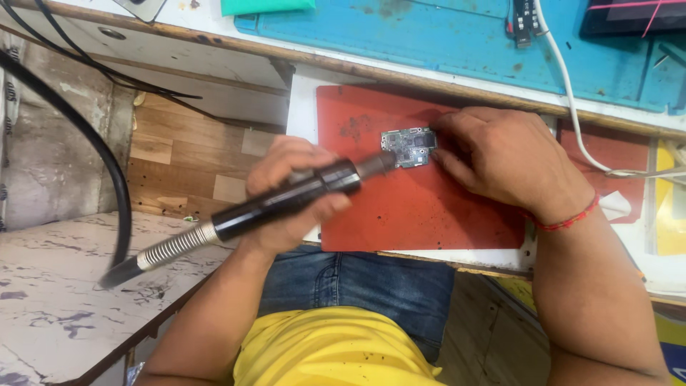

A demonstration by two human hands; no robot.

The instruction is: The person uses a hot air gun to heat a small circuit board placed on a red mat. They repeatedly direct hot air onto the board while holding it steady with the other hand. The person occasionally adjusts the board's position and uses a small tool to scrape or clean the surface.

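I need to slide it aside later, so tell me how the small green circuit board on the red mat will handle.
The small green circuit board looks thin and flat, so probably stiff and light. Lying flat on the red mat, it should slide rather than roll or tip. Its tiny exposed parts suggest it is fragile; the right hand touches only its edge.

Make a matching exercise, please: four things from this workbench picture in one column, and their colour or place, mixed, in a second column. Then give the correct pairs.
Things:
1. circuit board
2. black handheld tool
3. thread bracelet
4. blue mat

Descriptions:
A. gripped in the left hand, its tip pointing at the board
B. around the wrist of the right hand
C. at the far edge of the bench, beyond the red mat
D. lying on the red mat, under the right hand's fingertips

Pairs: 1-D, 2-A, 3-B, 4-C
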